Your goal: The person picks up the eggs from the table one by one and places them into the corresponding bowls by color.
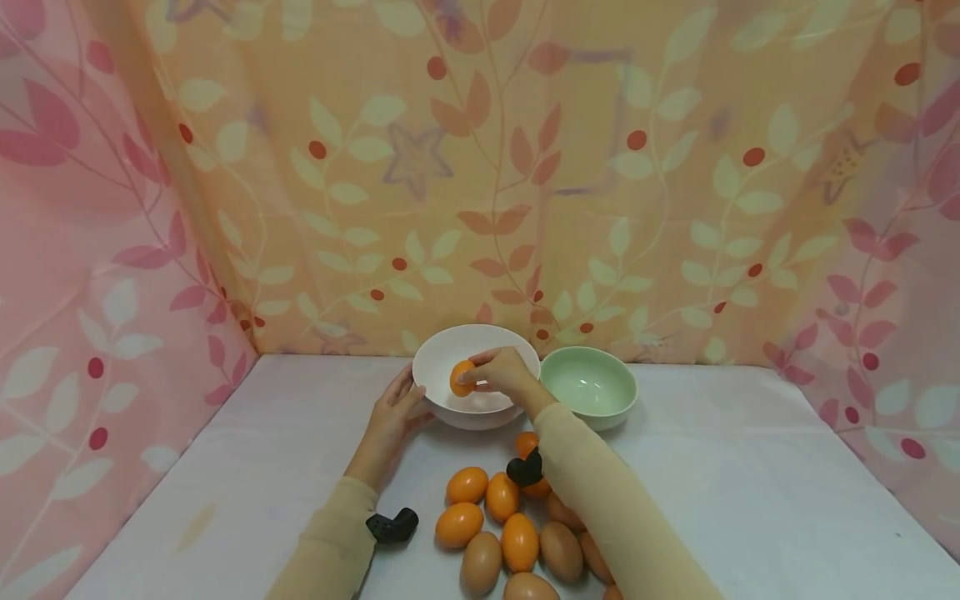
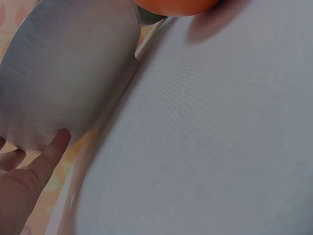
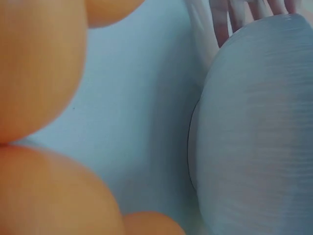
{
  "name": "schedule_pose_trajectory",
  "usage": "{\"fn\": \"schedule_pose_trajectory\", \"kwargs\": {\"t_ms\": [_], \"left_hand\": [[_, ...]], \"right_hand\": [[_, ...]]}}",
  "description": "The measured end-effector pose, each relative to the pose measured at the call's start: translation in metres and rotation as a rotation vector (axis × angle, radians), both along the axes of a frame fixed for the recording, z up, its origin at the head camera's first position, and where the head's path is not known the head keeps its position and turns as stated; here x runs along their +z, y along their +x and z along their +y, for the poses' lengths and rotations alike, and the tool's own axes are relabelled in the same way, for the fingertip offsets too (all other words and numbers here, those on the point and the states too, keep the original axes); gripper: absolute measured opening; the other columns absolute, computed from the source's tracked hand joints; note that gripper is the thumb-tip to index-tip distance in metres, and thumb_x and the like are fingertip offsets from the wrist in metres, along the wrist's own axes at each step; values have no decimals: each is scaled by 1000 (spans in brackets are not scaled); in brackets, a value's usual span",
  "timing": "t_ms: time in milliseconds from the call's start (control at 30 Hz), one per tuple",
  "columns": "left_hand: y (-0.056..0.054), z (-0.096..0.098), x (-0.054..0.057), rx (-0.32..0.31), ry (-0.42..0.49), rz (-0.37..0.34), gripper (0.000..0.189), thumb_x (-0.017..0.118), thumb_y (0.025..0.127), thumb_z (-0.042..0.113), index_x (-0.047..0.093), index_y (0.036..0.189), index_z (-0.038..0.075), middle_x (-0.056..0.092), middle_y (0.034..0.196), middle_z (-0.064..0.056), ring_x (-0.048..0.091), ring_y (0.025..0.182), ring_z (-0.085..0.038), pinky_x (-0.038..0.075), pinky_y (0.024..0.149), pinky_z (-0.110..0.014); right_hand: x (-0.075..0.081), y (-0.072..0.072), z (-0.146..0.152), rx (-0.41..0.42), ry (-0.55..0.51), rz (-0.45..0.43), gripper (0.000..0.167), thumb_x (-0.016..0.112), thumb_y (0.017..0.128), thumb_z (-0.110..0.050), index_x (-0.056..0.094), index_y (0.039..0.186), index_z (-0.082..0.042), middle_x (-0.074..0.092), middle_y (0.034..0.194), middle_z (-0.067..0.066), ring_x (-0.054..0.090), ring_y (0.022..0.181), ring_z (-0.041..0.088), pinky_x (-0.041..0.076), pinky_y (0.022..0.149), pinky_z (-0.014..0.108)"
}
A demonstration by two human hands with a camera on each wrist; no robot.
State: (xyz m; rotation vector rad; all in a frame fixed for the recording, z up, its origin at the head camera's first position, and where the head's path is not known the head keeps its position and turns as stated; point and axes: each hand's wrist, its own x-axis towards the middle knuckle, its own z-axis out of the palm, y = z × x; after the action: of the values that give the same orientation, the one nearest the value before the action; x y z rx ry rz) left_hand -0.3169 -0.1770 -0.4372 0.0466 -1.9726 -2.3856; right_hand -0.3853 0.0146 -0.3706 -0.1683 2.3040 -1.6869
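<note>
In the head view a white bowl (image 1: 476, 421) stands near the back of the table. My left hand (image 1: 393, 407) rests on the bowl's left side, its fairly straight fingers against the outer wall; the left wrist view shows a fingertip (image 2: 63, 134) touching that wall. Over the bowl's hollow, my right hand (image 1: 506, 372) pinches an orange egg (image 1: 461, 379) between thumb and fingers. Whether the egg touches the bowl's inside, I cannot tell. On the near side lie several orange eggs (image 1: 520, 542) and brown eggs (image 1: 561, 552), some hidden under the right sleeve.
Close by the white bowl's right side is a light green bowl (image 1: 588, 387). A white cloth (image 1: 750, 475) covers the table. Patterned curtains (image 1: 495, 167) hang behind and at both sides. Each wrist carries a black camera (image 1: 392, 527).
</note>
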Motion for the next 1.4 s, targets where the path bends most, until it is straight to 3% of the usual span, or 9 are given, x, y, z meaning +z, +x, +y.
{"fn": "schedule_pose_trajectory", "kwargs": {"t_ms": [400, 833, 1400], "left_hand": [[1, 0, 1, -7, -13, 4, 60, 53, 103, 22, 29, 157, 19, 24, 166, -5, 37, 145, -30, 47, 106, -54], [1, 1, 3, -8, 4, -4, 59, 53, 103, 23, 29, 157, 21, 23, 166, -3, 36, 146, -29, 46, 108, -54], [3, 2, 4, 9, 5, -24, 60, 55, 102, 23, 30, 157, 22, 24, 166, -2, 36, 147, -28, 47, 108, -54]], "right_hand": [[-4, -1, 0, 44, 134, -1, 35, 83, 79, -11, 73, 111, 1, 70, 110, 12, 67, 91, 19, 61, 83, 31], [-3, 1, -2, 92, 203, -34, 34, 81, 80, -9, 72, 111, 2, 70, 107, 12, 66, 89, 19, 61, 86, 33], [-5, 2, -3, 109, 294, -24, 32, 82, 80, -9, 72, 108, 3, 70, 104, 13, 66, 78, 17, 62, 77, 28]]}}
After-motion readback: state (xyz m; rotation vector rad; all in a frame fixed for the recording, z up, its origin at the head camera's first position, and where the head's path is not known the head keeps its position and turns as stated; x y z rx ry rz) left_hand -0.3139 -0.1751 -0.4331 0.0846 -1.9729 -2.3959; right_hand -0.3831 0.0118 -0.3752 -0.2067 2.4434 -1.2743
